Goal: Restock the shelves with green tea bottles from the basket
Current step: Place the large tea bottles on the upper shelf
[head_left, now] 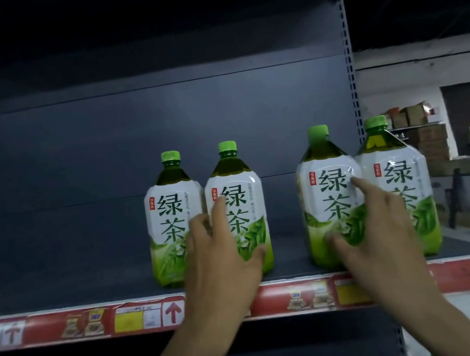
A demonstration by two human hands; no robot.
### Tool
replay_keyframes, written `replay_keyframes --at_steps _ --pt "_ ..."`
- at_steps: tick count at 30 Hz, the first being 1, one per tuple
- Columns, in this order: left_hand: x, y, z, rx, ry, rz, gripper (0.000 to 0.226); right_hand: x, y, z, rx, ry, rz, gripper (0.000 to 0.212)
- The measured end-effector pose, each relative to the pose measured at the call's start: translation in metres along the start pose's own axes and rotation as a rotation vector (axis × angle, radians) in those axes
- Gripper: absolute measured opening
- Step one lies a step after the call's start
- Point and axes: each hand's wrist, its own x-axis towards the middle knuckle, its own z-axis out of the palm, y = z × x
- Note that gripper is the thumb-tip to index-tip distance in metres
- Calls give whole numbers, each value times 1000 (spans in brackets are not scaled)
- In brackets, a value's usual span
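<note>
Closest of all are the left hand (220, 251) and the right hand (380, 231), reaching up from below to a row of bottles. The hands are well apart, one at each pair of bottles.

Biggest is the dark blue back wall (100, 153) of the rack, which fills most of the view. In front of it runs the long dark shelf (61, 294), with a red strip (292, 295) of price tags along its front edge. Past the rack on the right stand piles of brown boxes (431, 140).

Four green tea bottles stand upright near the front of the shelf. The first bottle (166, 219) and the second bottle (244, 204) stand just beside each other. Then comes a gap. The third bottle (325, 194) and the fourth bottle (402, 173) stand close together at the right end.

The left hand holds the second bottle. Its thumb lies low on the bottle's right side, one finger points up over the label, and the other fingers curl in between the first and second bottles.

The right hand lies over the place where the third and fourth bottles meet. Its thumb rests on the front of the third bottle, and one finger points up along that bottle's right edge. Its other fingers are hidden, so it is hard to tell if it grips or only touches.

Smallest are the bright green caps (170, 156), one on each bottle.
</note>
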Motion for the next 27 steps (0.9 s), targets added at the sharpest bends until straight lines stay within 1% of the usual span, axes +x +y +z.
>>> replay_keyframes --at_steps 2,5,9,12,14,16,18,20,24,27 --pt "-1 8 13 85 21 -37 99 0 -2 12 -51 24 -19 93" --pt "-1 17 27 150 48 -81 111 5 -3 23 -78 71 -14 103" --pt "5 23 35 135 64 -127 119 12 -6 33 15 58 -22 109" --pt "9 20 36 53 26 -144 119 17 -5 40 177 -6 -3 111" --pt "10 15 36 -12 -6 -154 120 21 -2 42 288 -110 70 106" --pt "10 11 34 -43 -37 -167 119 23 4 40 314 -191 117 91" --pt "10 10 32 -36 -56 -178 119 23 7 36 305 -201 116 76" --pt "9 13 32 -5 -53 -174 119 21 7 33 277 -190 103 70" --pt "6 13 32 33 -52 -144 117 19 8 32 271 -199 80 69" --pt "7 2 27 -93 -54 -128 119 21 13 29 280 -210 99 75"
